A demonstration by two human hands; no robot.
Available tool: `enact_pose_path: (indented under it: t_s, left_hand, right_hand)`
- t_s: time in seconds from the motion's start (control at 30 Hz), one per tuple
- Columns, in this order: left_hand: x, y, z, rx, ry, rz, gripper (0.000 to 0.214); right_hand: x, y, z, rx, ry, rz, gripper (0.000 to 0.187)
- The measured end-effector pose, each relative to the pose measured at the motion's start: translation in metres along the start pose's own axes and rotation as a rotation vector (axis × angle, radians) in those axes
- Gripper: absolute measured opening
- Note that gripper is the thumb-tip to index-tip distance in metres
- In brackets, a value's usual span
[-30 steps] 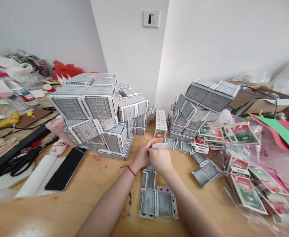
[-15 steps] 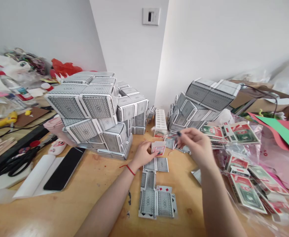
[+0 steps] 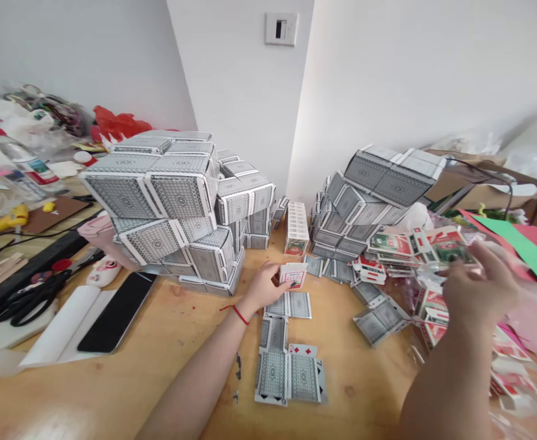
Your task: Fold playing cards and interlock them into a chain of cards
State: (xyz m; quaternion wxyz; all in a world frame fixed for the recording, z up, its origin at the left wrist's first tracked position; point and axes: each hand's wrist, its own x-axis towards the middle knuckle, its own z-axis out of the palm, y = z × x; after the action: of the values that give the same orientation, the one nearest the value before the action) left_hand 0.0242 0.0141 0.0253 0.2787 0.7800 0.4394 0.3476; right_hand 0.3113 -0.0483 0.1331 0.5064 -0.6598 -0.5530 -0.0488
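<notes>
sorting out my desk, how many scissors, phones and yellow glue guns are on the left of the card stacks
black-handled scissors: 1
black smartphone: 1
yellow glue gun: 1
total: 3

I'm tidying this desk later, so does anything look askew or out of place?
Yes: the tall stack of grey-backed playing-card boxes, left of the card box in the left hand, looks askew. Its upper boxes sit tilted and overhang the layer below, so it seems unsteady. Opened card boxes also lie loose on the table.
</notes>
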Motion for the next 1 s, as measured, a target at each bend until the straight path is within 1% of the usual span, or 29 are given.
enact_pose_path:
  t_s: [0.07,0.13,0.23,0.3,0.33,0.4,0.43,0.47,0.53,0.57,0.63,0.7,0.77,0.8,0.87,0.93,1.0]
  left_hand:
    - [0.0,0.0,0.0,0.008,-0.001,0.017,0.017]
    - [-0.001,-0.001,0.001,-0.021,-0.018,0.009,0.018]
    - [-0.001,-0.002,0.004,-0.1,-0.058,-0.02,0.024]
    - [-0.001,-0.004,0.006,-0.106,-0.059,-0.024,0.027]
    - [-0.001,-0.005,0.007,-0.089,-0.051,-0.023,0.026]
    - [0.0,-0.008,0.008,-0.031,-0.031,-0.021,0.023]
    - [0.0,-0.009,0.008,0.001,-0.021,-0.019,0.021]
    - [0.0,-0.01,0.008,0.033,-0.01,-0.017,0.019]
    - [0.0,-0.013,0.008,0.082,0.006,-0.008,0.018]
    - [0.0,-0.014,0.008,0.095,0.008,-0.001,0.018]
    - [0.0,-0.015,0.009,0.105,-0.009,0.013,0.018]
    - [0.0,-0.015,0.009,0.1,-0.042,0.029,0.018]
    - [0.0,-0.015,0.01,0.089,-0.057,0.036,0.018]
    - [0.0,-0.016,0.01,0.079,-0.049,0.033,0.018]
    - [0.0,-0.018,0.011,0.033,0.003,0.013,0.022]
    - [0.0,-0.021,0.011,-0.068,0.088,-0.021,0.029]
    - [0.001,-0.024,0.011,-0.198,0.177,-0.064,0.034]
  right_hand:
    - [-0.001,-0.004,0.006,-0.027,0.0,0.017,0.025]
    - [0.0,-0.005,0.011,-0.051,0.027,0.054,0.027]
    - [0.003,-0.004,0.017,-0.052,0.148,0.15,0.036]
    - [0.004,-0.005,0.025,-0.003,0.198,0.205,0.046]
    - [0.004,-0.008,0.031,0.021,0.115,0.189,0.044]
    - [-0.001,-0.018,0.047,0.08,-0.224,0.124,0.034]
    - [-0.006,-0.025,0.057,0.091,-0.396,0.062,0.032]
    - [-0.011,-0.033,0.068,0.088,-0.511,-0.018,0.031]
    - [-0.025,-0.046,0.091,0.11,-0.693,-0.164,0.034]
    - [-0.033,-0.052,0.103,0.127,-0.751,-0.203,0.037]
    - [-0.048,-0.058,0.123,0.111,-0.814,-0.249,0.034]
    - [-0.059,-0.059,0.138,0.066,-0.846,-0.275,0.025]
    - [-0.064,-0.056,0.147,0.034,-0.805,-0.242,0.018]
    - [-0.065,-0.053,0.15,0.036,-0.788,-0.232,0.015]
    - [-0.064,-0.046,0.153,0.082,-0.723,-0.178,0.012]
    - [-0.063,-0.04,0.157,0.184,-0.663,-0.037,0.011]
    - [-0.065,-0.035,0.162,0.339,-0.652,0.183,0.016]
